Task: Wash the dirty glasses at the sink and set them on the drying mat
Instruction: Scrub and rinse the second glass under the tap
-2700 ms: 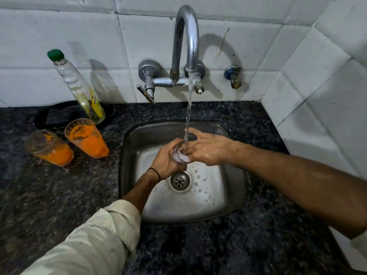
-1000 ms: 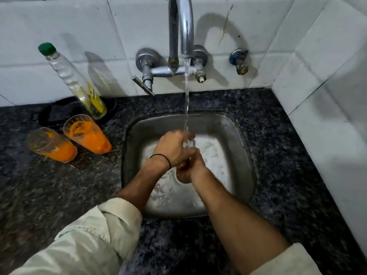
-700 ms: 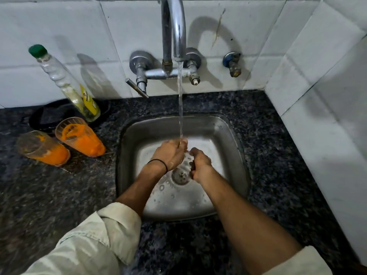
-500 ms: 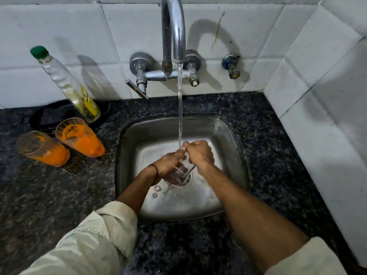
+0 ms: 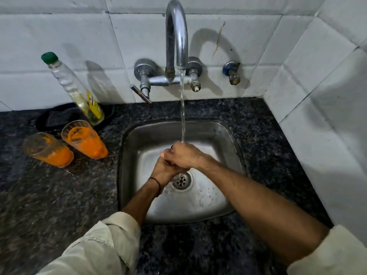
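Orange-smeared glasses (image 5: 84,138) wait left of the sink (image 5: 224,133). Under the tap, your right hand (image 5: 183,155) clasps your left hand (image 5: 163,172); any glass inside is hidden. Wet glass slips: hold its wall.

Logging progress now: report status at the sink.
Left hand and right hand clasped together under the tap stream; glass between them hidden. Two orange-stained glasses unwashed on the counter. Nothing in the way.

Right hand (image 5: 183,155) now atop left hand (image 5: 163,171)
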